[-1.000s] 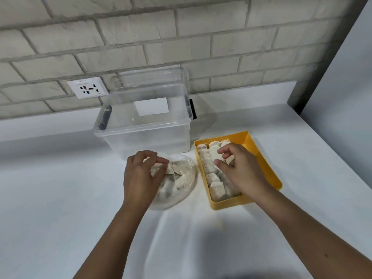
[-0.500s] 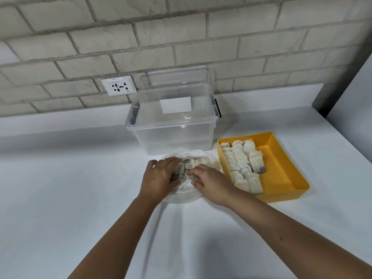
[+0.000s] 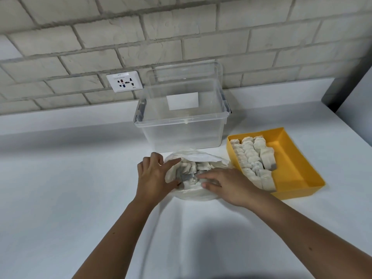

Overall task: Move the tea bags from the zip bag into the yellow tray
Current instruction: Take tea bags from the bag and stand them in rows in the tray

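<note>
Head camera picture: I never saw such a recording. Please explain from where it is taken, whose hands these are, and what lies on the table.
There is no machine. A person wears one camera on the head, looking forward and down, so you see that person's own bare arms. On the white table lies a clear plastic zip bag holding small white paper tea bags. The left hand rests on the bag's edge, fingers spread; the right hand reaches into the opening, straight fingers touching the tea bags, nothing lifted yet. To the right stands a yellow rectangular plastic tray, its left part filled with rows of tea bags. Behind stands a clear plastic storage box, and a white wall socket sits on the brick wall.
</note>
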